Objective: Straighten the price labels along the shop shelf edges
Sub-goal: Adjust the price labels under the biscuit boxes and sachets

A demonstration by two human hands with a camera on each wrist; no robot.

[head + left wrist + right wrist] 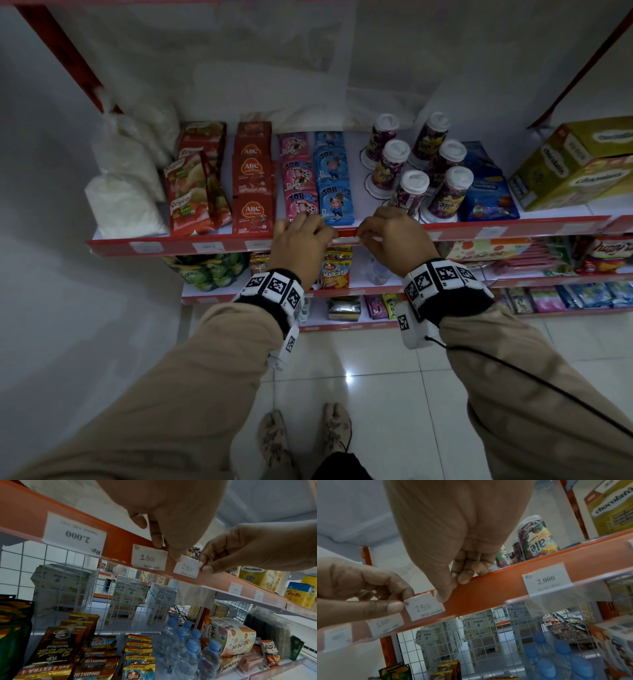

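I am pinching a small white paper price label, handwritten "1.500", rough and torn along its top edge, between both hands at the middle of the frame. My left hand is holding its left corner with thumb and finger curled; my right hand is pinching its right corner. The label is sitting tilted against the smooth orange shelf edge strip. Just left of it a second handwritten label is sitting in the strip, and further left a printed "2.000" label. A clear plastic cover runs along the strip.
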